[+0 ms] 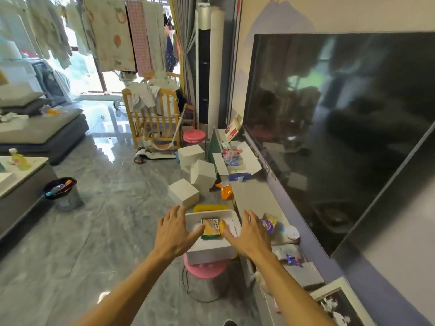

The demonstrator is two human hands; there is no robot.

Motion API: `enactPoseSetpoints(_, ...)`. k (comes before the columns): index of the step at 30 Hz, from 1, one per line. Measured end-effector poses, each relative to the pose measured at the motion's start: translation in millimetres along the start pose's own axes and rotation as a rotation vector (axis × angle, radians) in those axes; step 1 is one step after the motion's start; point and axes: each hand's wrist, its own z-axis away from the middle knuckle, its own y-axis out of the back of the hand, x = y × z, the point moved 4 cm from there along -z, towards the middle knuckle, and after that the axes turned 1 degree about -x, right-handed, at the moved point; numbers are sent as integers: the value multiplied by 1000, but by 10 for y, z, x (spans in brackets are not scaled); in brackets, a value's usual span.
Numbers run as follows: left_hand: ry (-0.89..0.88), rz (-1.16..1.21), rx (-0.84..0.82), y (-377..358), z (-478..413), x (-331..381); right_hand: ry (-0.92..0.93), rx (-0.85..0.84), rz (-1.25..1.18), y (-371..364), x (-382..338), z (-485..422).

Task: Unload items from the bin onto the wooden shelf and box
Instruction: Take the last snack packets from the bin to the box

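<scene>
head view: white foam bin [211,249] sits on a pink stool [205,267] on the grey floor [106,220], just beside the long low shelf [253,194] under the big dark tv [341,137]. inside the bin a green and orange packet [211,228] lies flat, with a small orange wrapper [222,225] touching its right edge. left hand [175,234] is spread over the bin's left rim, fingers wide, thumb tip at the packet's left edge, grip open and closed on nothing. right hand [249,234] is spread over the bin's right rim, fingers wide, thumb near the orange wrapper, grip open, nothing held. both forearms are bare and reach in from the bottom of the view. a yellow lid [209,207] shows just behind the bin. on the shelf to the right of the bin: a purple round item [267,225], a white round disc [292,232], a framed photo [339,304] near the bottom. further along the shelf an open white box [244,161] holds small mixed things, and an orange bag [226,191] hangs at the shelf edge. 3 white foam blocks [202,175] lie on the floor beyond the bin. a wooden crib [153,118] stands further back, a bucket [63,192] at left.
</scene>
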Motion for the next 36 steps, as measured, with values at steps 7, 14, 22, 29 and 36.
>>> enactPoseSetpoints(7, 130, -46, -82, -599, -1232, -34, 13, -113, -9, -376, 319, -1543)
enactPoseSetpoints(14, 236, -26, -170, -1263, -2128, -13, 22, -260, 22, -932, 651, -2555)
enactPoseSetpoints(22, 338, -60, -365, -2755, -2930, -619, 3, -480, 111, -2513, 1145, -3482)
enactPoseSetpoints(29, 387, -8, -486, -4507, -3483, -1363, -27, -511, 162, -4168, 1666, -4192)
enactPoseSetpoints(36, 555, 226, -546, -5488, -3656, -1649, -207, -476, -4, -5048, 2002, -4328)
